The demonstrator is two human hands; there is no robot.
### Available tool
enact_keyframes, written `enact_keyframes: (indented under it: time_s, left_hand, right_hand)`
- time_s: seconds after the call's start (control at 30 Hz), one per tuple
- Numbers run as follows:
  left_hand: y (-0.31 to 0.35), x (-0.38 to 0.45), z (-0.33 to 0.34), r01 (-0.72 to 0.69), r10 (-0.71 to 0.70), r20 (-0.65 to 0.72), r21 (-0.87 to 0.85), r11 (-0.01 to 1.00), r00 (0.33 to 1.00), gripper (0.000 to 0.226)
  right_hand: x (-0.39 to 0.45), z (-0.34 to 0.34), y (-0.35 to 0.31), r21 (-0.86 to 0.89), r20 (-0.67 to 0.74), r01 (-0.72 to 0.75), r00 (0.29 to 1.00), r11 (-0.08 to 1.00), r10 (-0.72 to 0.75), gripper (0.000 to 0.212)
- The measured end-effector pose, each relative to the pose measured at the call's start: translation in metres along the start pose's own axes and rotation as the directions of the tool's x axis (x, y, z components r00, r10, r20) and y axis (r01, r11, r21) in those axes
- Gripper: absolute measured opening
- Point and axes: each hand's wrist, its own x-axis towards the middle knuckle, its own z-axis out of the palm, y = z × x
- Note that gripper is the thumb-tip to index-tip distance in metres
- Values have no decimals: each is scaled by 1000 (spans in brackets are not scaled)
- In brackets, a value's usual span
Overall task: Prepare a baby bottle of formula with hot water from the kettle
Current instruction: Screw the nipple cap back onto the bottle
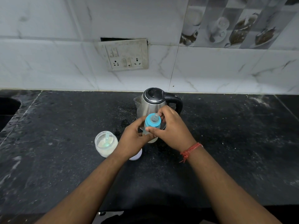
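A clear baby bottle (pixel 151 139) with whitish liquid in its base and a blue ring cap with teat (pixel 152 122) is held above the black counter. My left hand (pixel 131 139) grips the bottle's body from the left. My right hand (pixel 171 128) wraps its fingers and thumb round the blue cap. Just behind the hands stands the steel kettle (pixel 151 102), lid closed, black handle to the right. An open clear jar of white formula powder (pixel 106 143) with a scoop inside sits left of my left hand.
A white lid or cup (pixel 136 155) lies partly hidden under my left wrist. The black stone counter (pixel 234 135) runs to a tiled wall with a socket panel (pixel 127 55). A sink edge (pixel 9 107) shows at far left.
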Motion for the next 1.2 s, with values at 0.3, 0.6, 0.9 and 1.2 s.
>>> enact_keyframes:
  time_s: [0.3, 0.6, 0.9, 1.2]
  left_hand:
    - [-2, 0, 2, -21, 21, 5, -13, 1000, 1000, 62]
    - [-4, 0, 1, -23, 23, -9, -20, 1000, 1000, 61]
    - [-5, -6, 2, -10, 9, -15, -52, 999, 1000, 60]
    - [1, -7, 0, -32, 31, -13, -55, 998, 999, 59]
  right_hand:
    - [3, -15, -1, 70, 136, 17, 990, 997, -27, 47]
    - [0, -9, -3, 66, 69, 8, 998, 998, -12, 47]
    - [-5, -2, -7, -152, 4, -52, 999, 987, 54, 62]
    - [-9, -12, 5, 295, 106, 11, 993, 955, -44, 70]
